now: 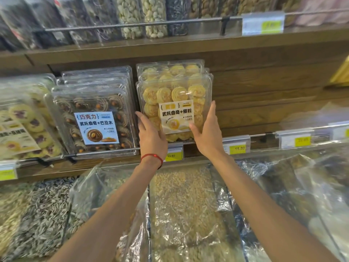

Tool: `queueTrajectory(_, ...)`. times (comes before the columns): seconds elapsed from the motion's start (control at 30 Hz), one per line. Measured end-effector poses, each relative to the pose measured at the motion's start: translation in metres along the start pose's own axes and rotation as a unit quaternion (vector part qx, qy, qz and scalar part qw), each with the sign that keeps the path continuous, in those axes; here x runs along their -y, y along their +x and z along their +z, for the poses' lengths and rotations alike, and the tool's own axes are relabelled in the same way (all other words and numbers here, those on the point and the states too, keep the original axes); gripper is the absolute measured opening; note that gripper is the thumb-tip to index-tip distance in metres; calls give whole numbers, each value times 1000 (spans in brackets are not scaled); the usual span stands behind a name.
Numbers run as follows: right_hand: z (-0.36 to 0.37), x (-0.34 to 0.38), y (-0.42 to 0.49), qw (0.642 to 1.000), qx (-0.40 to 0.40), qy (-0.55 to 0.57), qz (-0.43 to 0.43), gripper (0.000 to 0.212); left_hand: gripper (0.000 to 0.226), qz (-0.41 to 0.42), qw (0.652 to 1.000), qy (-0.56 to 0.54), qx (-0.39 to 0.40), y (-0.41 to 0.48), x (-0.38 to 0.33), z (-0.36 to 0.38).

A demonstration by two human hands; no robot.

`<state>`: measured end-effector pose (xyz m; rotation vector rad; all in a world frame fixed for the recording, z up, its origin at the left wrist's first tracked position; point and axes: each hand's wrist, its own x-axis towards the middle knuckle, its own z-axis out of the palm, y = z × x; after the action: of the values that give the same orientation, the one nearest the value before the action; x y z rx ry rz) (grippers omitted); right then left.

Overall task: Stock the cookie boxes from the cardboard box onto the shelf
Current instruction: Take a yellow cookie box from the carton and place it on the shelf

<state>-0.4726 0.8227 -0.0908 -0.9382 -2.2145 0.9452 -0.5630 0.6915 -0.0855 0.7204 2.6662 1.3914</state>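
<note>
At the far left a blurred clear plastic box of pale cookies with purple centres [22, 120] leans on the shelf [264, 87]; just beside it stands a row of clear, square, rounded-corner boxes of dark chocolate cookies [94, 118], the front one bearing a blue and white label; a thin metal rail [105, 151] runs along the shelf's front edge, touching the bottoms of the boxes.

Next comes the yellow cookie box [174, 103], a glossy clear clamshell of swirled golden rounds with a cream label, standing upright at the front of a short stack of like boxes, its base at the rail; the left hand [151, 133], a red cord [153, 157] at its wrist, presses flat against the box's lower left edge with fingers spread and only loosely curled; the right hand [206, 133] lies open along the lower right edge, thumb up the side, so the box is held between two palms rather than gripped.

Right of the stack the shelf is bare, grained brown wood, with open room to the edge of view; yellow price tags [237, 148] hang from the rail.

Above, another shelf carries tall clear packs of nuts [143, 16]; below, bins of seeds [37, 208] and grain lie under crinkled plastic film [188, 214].
</note>
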Motion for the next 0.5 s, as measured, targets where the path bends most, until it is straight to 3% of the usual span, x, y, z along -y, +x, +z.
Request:
queueTrajectory(0.2,-11,0,-35,1000,27,14,-5,90,85,8,999,5,41,-39,-2,-7)
queueTrajectory(0.37,-28,1,-98,999,-8,15,-40,59,67,73,997,-15,26,-84,1,-19)
queueTrajectory(0.5,-38,-1,-160,999,-31,23,-6,43,56,138,986,-77,48,-128,14,-28)
